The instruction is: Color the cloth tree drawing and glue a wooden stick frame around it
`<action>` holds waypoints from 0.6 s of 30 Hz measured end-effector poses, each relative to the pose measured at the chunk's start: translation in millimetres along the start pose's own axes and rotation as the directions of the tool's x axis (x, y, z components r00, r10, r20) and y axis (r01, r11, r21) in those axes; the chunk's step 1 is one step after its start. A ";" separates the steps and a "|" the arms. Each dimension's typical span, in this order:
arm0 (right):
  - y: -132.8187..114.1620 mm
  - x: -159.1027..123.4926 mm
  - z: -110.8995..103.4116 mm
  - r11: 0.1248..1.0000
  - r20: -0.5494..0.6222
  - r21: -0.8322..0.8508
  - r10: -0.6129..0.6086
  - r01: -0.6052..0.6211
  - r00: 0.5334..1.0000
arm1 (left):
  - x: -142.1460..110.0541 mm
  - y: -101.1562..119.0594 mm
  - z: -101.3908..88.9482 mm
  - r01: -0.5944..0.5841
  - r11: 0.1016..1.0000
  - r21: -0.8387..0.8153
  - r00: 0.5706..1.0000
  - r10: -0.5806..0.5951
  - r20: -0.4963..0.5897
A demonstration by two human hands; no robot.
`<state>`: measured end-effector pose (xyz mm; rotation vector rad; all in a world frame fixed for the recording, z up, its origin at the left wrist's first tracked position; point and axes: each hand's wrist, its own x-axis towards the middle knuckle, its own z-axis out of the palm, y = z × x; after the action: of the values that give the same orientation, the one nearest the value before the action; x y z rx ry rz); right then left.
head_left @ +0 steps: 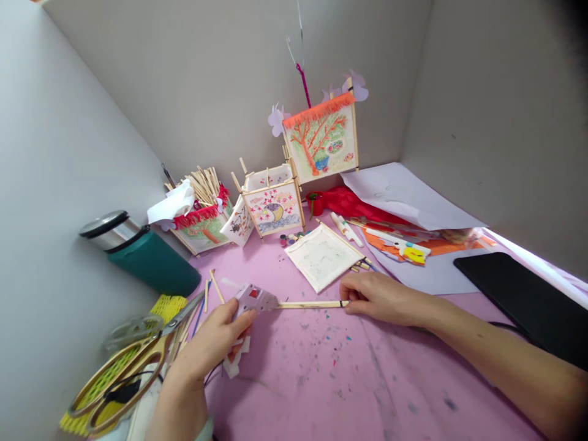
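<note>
My left hand (215, 337) is closed around a small pale purple glue gun (260, 298) with a red mark on its side. A clear stick pokes out of its rear. The gun's tip meets the left end of a thin wooden stick (310, 305), though I cannot tell whether they touch. The other end of the wooden stick, near a black band, is pinched in my right hand (367, 298). Just behind my right hand lies a white paper panel (321, 257) edged with wooden sticks. White scraps (236, 361) show below my left hand.
A green tumbler (156, 260) leans at left, above large scissors (138, 361). Behind are a stick-filled box (202, 229), a paper lantern (273, 211) and a hanging lantern (324, 141). Markers (346, 229), paper sheets (408, 196) and a black phone-like slab (519, 300) lie right.
</note>
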<state>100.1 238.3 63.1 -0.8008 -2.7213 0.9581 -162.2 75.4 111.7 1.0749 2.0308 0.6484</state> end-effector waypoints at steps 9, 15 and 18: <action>1.5 -0.3 1.6 1.000 -0.013 0.006 0.002 -0.002 1.000 | 2.4 -1.3 6.4 -0.022 1.000 -0.007 0.997 0.022 0.073; -2.5 -0.9 -0.8 1.000 -0.004 0.002 0.023 -0.023 1.000 | 1.0 6.9 12.4 -0.035 0.999 0.016 0.995 0.034 0.094; -3.2 -1.5 -1.7 1.000 -0.003 -0.002 0.030 -0.030 1.000 | -0.5 13.8 16.2 -0.037 0.999 0.022 0.995 0.034 0.097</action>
<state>100.5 236.3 66.5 -0.8444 -2.7158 0.9596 -142.6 83.7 111.9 1.1367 1.9444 0.5806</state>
